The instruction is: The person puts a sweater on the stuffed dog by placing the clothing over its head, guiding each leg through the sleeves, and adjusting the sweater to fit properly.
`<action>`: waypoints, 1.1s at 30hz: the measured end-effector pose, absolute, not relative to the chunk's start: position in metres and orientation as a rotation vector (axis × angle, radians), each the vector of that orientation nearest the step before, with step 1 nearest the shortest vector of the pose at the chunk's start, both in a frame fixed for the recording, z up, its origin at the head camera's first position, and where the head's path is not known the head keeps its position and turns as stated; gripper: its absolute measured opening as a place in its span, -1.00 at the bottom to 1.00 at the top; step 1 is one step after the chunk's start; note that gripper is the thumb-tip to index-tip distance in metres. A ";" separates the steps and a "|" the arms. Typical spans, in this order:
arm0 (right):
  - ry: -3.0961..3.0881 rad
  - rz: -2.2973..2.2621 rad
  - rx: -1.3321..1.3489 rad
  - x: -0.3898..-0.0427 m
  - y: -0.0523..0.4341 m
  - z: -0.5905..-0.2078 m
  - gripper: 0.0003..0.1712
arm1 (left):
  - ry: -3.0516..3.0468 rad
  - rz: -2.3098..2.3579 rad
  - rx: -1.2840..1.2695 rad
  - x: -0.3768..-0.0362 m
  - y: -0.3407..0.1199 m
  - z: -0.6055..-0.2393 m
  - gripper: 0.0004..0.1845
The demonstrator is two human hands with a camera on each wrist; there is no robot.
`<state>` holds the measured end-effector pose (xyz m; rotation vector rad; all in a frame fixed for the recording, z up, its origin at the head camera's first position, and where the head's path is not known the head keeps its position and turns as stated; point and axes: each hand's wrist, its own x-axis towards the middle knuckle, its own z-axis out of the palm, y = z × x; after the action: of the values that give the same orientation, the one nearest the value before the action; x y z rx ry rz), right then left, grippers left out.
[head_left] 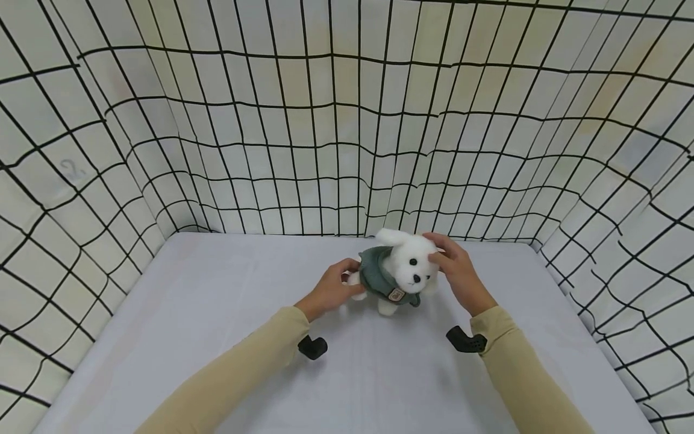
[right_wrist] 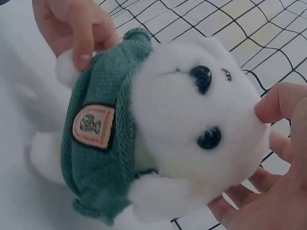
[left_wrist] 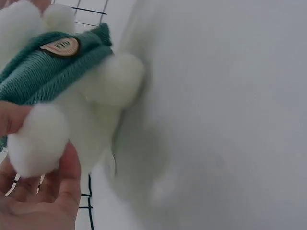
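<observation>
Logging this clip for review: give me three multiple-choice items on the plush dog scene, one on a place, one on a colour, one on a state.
1. Where is the plush dog?
A. on the grey table
B. hung on the grid wall
C. on a sleeve

2. What colour is its sweater?
A. red
B. green
C. yellow

3. How do the hands stand?
A. both off the toy
B. only one touches it
C. both hold it

Answers:
1 A, its feet rest on the table.
2 B, green knit.
3 C, left hand at its rear, right hand at its head.

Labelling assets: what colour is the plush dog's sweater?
The sweater is teal green knit, with a small cream patch; clearest in the right wrist view.
</observation>
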<state>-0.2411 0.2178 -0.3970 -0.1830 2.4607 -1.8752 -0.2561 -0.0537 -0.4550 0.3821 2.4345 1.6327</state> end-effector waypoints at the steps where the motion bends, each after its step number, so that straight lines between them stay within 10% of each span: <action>1: 2.457 -1.872 -0.190 -0.242 0.218 -0.398 -0.47 | 2.420 1.668 0.379 -0.256 -0.054 -0.452 -0.58; 33: 2.400 -1.502 -0.202 -0.237 0.218 -0.459 -0.32 | 2.402 1.728 0.410 -0.252 -0.069 -0.437 -0.66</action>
<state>-0.2371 0.2176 -0.4591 -0.2019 2.4001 -1.5020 -0.2520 -0.0694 -0.4371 0.4105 2.4016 1.7284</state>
